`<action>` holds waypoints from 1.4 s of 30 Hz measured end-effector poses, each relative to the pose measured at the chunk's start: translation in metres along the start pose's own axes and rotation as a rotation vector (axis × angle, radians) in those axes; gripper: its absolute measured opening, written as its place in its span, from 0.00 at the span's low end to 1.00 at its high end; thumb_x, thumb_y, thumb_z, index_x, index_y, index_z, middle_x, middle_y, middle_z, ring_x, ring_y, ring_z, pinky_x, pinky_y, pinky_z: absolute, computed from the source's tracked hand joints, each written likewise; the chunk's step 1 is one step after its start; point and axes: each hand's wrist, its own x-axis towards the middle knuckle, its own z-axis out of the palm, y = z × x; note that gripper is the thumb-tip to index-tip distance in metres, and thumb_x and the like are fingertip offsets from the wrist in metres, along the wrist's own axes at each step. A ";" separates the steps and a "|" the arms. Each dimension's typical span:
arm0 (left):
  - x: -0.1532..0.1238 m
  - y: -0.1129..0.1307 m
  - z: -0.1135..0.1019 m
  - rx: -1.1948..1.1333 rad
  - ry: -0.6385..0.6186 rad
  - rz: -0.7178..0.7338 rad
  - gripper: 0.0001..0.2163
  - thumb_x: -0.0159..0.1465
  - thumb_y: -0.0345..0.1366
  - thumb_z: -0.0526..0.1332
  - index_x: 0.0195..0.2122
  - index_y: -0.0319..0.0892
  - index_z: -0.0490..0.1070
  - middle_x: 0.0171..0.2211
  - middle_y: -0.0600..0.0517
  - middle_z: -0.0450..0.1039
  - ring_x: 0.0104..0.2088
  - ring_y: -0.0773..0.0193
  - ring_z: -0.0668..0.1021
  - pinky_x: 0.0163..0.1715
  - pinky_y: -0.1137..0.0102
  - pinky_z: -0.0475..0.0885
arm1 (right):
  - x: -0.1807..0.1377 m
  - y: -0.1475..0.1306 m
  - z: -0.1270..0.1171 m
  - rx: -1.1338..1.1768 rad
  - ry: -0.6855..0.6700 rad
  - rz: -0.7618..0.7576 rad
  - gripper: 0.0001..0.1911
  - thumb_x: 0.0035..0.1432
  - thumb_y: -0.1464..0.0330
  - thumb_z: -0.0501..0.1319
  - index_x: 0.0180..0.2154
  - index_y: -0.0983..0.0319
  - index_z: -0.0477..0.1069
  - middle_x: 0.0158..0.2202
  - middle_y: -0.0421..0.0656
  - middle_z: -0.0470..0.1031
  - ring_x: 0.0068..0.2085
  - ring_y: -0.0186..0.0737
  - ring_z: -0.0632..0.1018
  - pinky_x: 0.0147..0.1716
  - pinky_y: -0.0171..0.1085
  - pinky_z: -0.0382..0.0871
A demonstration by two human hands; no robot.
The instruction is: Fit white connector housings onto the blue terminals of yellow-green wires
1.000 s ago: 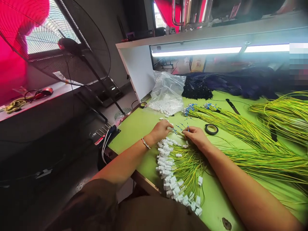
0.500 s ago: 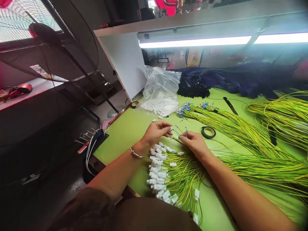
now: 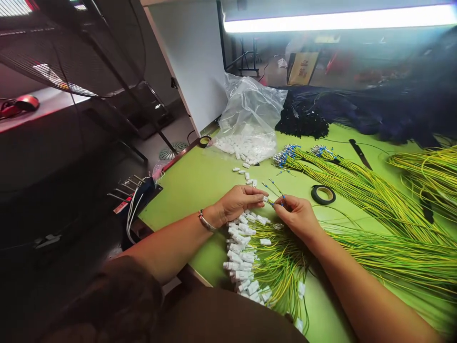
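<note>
My left hand (image 3: 240,202) pinches a small white connector housing (image 3: 265,199) between thumb and fingertips. Close beside it on the right, my right hand (image 3: 297,216) is closed on thin yellow-green wires with blue terminals (image 3: 273,186). One wire's end meets the housing; how deep it sits I cannot tell. Just below my hands lies a row of white connectors (image 3: 246,257) fitted on yellow-green wires (image 3: 282,267). Several loose white housings (image 3: 247,176) are scattered above my left hand, in front of a clear plastic bag (image 3: 250,109) of more housings.
A black tape roll (image 3: 323,194) lies right of my hands. Bundled wires with blue terminals (image 3: 342,174) stretch across the green table (image 3: 178,195). Farther back are black parts (image 3: 303,119), a dark strip (image 3: 360,155) and another tape roll (image 3: 204,141). A lamp (image 3: 339,19) hangs above.
The view has shifted down and left, so the table things appear farther right. The white housing and the wire ends are now closer together between my hands.
</note>
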 end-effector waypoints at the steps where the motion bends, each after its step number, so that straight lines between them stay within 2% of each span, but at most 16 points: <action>1: -0.001 0.000 0.001 0.031 0.002 0.017 0.15 0.45 0.34 0.74 0.34 0.33 0.78 0.27 0.49 0.77 0.27 0.71 0.76 0.35 0.72 0.71 | 0.000 0.001 0.000 -0.029 -0.005 -0.011 0.09 0.49 0.67 0.57 0.22 0.63 0.70 0.17 0.37 0.62 0.21 0.31 0.61 0.21 0.32 0.54; 6: -0.004 -0.003 0.007 0.213 0.053 0.121 0.13 0.46 0.34 0.72 0.33 0.34 0.79 0.22 0.51 0.75 0.23 0.71 0.74 0.30 0.72 0.70 | -0.002 0.001 0.000 -0.105 -0.014 -0.046 0.09 0.50 0.68 0.56 0.22 0.62 0.69 0.17 0.37 0.62 0.21 0.31 0.61 0.22 0.32 0.55; 10: -0.005 -0.004 0.011 0.178 0.122 0.132 0.13 0.44 0.34 0.73 0.30 0.34 0.78 0.23 0.49 0.76 0.27 0.67 0.77 0.34 0.70 0.72 | 0.000 -0.001 -0.002 0.001 -0.064 -0.034 0.11 0.52 0.64 0.57 0.23 0.63 0.70 0.18 0.37 0.62 0.22 0.31 0.61 0.23 0.32 0.56; 14: -0.006 -0.004 0.012 0.085 0.121 0.073 0.15 0.42 0.34 0.74 0.30 0.33 0.77 0.24 0.49 0.77 0.28 0.67 0.78 0.37 0.69 0.72 | 0.001 -0.003 -0.005 0.051 -0.106 -0.043 0.13 0.53 0.62 0.58 0.24 0.64 0.71 0.19 0.37 0.64 0.24 0.32 0.63 0.25 0.32 0.57; 19: -0.004 -0.004 0.011 0.114 0.062 0.105 0.14 0.41 0.33 0.75 0.27 0.34 0.76 0.26 0.50 0.77 0.28 0.69 0.77 0.36 0.71 0.70 | 0.001 -0.002 -0.005 0.077 -0.175 -0.066 0.14 0.54 0.60 0.57 0.25 0.63 0.71 0.20 0.38 0.65 0.24 0.32 0.63 0.25 0.33 0.58; 23: -0.003 -0.005 0.012 0.101 0.059 0.071 0.14 0.40 0.32 0.75 0.27 0.34 0.76 0.24 0.50 0.76 0.26 0.70 0.76 0.35 0.71 0.69 | 0.001 -0.001 -0.003 0.016 -0.143 -0.095 0.14 0.55 0.61 0.56 0.26 0.63 0.72 0.20 0.38 0.66 0.24 0.32 0.62 0.25 0.32 0.58; 27: -0.003 -0.007 0.014 0.024 0.107 0.043 0.15 0.40 0.32 0.75 0.28 0.34 0.76 0.24 0.51 0.76 0.27 0.68 0.77 0.36 0.70 0.70 | 0.001 -0.004 -0.004 0.048 -0.063 -0.013 0.12 0.51 0.63 0.57 0.22 0.64 0.70 0.18 0.38 0.64 0.23 0.31 0.61 0.23 0.32 0.56; 30: -0.002 -0.009 0.014 0.015 0.121 0.050 0.15 0.39 0.32 0.75 0.28 0.34 0.76 0.24 0.51 0.76 0.27 0.68 0.77 0.36 0.70 0.70 | 0.000 -0.004 -0.004 0.068 -0.055 0.010 0.10 0.48 0.66 0.57 0.21 0.64 0.69 0.17 0.37 0.62 0.22 0.30 0.60 0.22 0.32 0.55; 36: -0.003 -0.011 0.016 0.136 0.124 0.082 0.13 0.40 0.33 0.74 0.27 0.34 0.77 0.24 0.51 0.76 0.26 0.69 0.75 0.34 0.70 0.69 | -0.001 0.003 0.000 -0.046 -0.077 -0.101 0.10 0.50 0.68 0.54 0.21 0.63 0.69 0.17 0.37 0.62 0.22 0.30 0.60 0.22 0.32 0.54; 42: -0.002 -0.013 0.013 0.290 0.126 0.180 0.11 0.42 0.34 0.73 0.26 0.36 0.78 0.26 0.49 0.77 0.28 0.67 0.75 0.35 0.70 0.70 | 0.000 0.003 -0.001 -0.101 -0.097 -0.092 0.09 0.50 0.68 0.55 0.22 0.63 0.70 0.17 0.37 0.65 0.21 0.31 0.62 0.22 0.32 0.56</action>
